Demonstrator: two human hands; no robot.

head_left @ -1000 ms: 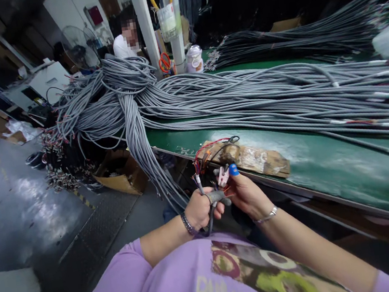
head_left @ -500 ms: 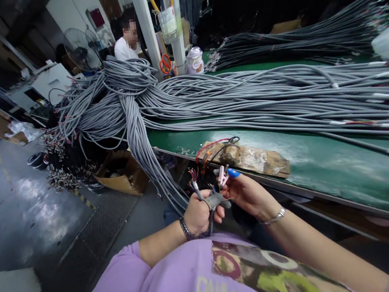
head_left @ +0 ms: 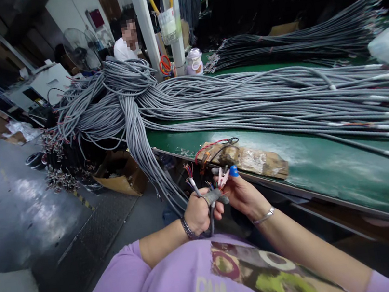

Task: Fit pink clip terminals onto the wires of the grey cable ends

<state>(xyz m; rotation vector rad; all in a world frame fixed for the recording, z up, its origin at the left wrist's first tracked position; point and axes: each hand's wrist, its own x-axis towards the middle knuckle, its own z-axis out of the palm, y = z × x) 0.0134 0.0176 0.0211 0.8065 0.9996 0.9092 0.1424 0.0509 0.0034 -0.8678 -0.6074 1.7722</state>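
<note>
My left hand (head_left: 198, 214) is closed around a grey cable (head_left: 196, 188), whose stripped end fans out in thin coloured wires (head_left: 188, 170) above the fist. Grey coverings wrap some of its fingers. Close beside it, my right hand (head_left: 245, 197) pinches a small pale pink clip (head_left: 223, 178) between thumb and finger; a blue cover (head_left: 234, 171) sits on the thumb. The clip is at the coloured wires by the left fingertips, but whether it bites on one is too small to tell. More grey cables (head_left: 153, 162) hang over the bench edge to the left.
Long grey cables (head_left: 245, 94) lie along the green bench (head_left: 312, 148). A worn wooden block (head_left: 255, 159) with red and black leads sits at its front edge. Behind are dark cables (head_left: 292, 46), a post (head_left: 145, 26) and a person (head_left: 124, 46). A cardboard box (head_left: 120, 176) stands below left.
My right hand has shifted slightly left and its wrist has turned a little, with the pink clip tilting. The left hand keeps its hold on the cable.
</note>
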